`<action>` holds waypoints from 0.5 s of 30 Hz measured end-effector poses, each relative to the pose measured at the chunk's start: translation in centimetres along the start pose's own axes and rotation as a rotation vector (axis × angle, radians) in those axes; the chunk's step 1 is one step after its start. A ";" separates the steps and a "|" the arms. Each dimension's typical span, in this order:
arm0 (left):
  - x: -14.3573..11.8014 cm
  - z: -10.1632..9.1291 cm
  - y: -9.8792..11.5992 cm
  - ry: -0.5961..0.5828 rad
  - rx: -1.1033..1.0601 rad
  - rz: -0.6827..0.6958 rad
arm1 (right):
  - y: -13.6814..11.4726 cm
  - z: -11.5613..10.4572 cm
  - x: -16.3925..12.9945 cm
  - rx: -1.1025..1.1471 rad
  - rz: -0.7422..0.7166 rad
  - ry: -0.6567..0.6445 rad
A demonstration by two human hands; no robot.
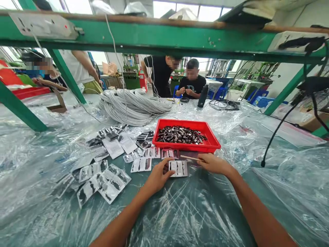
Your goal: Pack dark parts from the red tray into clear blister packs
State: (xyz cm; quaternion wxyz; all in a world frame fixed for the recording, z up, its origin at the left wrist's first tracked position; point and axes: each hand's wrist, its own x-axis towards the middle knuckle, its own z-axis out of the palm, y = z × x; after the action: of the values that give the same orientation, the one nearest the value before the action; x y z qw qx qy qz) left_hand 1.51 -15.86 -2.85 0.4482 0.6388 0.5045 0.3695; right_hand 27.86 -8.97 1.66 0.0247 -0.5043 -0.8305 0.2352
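Note:
My left hand (157, 176) pinches the left edge of a small white-and-clear blister pack (179, 168) with dark strips in its three sections. In my right hand (213, 163) is a thin wooden stick (189, 157), pointing left just above that pack. Directly behind both hands stands a red tray (187, 146) heaped with small shiny black-and-metal pieces (180, 134). Similar packs lie close by: one (141, 164) left of my left hand, another (170, 153) against the tray's front. Several more packs (110, 183) overlap farther left.
Clear plastic sheeting (180, 219) covers the table. A grey cable coil (131, 106) and a dark bottle (203, 96) lie beyond the tray. A green overhead beam (164, 37) crosses above; a black cable (276, 137) hangs at right. Across the table a person (191, 82) sits beside a standing one.

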 end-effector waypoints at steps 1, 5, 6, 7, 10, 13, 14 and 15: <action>0.1 -0.3 -0.2 0.017 -0.075 -0.002 | 0.3 0.2 -0.2 -0.098 0.016 -0.018; 1.6 -1.4 -0.6 0.189 -0.243 -0.013 | -2.2 1.3 0.1 -0.273 -0.028 0.292; 2.2 -1.5 -0.4 0.254 -0.260 -0.004 | -3.4 1.6 0.5 -0.252 -0.091 0.407; 3.1 -1.6 -0.1 0.317 -0.273 0.013 | -4.8 1.8 1.1 -0.207 -0.166 0.500; 6.4 -1.5 1.5 0.429 -0.332 0.080 | -8.6 2.0 3.9 -0.062 -0.299 0.648; 10.1 -1.3 3.0 0.504 -0.437 0.138 | -10.5 1.3 7.5 -0.001 -0.220 0.751; 11.2 -1.4 3.4 0.539 -0.459 0.156 | -10.7 1.0 8.6 0.028 -0.199 0.770; 12.2 -1.5 3.6 0.575 -0.479 0.173 | -10.7 0.6 9.6 0.065 -0.189 0.781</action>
State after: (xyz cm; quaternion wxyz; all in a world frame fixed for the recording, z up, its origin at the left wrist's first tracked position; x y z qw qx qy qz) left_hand 3.88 -3.98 1.24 0.3920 0.4267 0.4532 0.6774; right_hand 14.16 -5.15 3.72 0.3759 -0.4759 -0.7936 0.0487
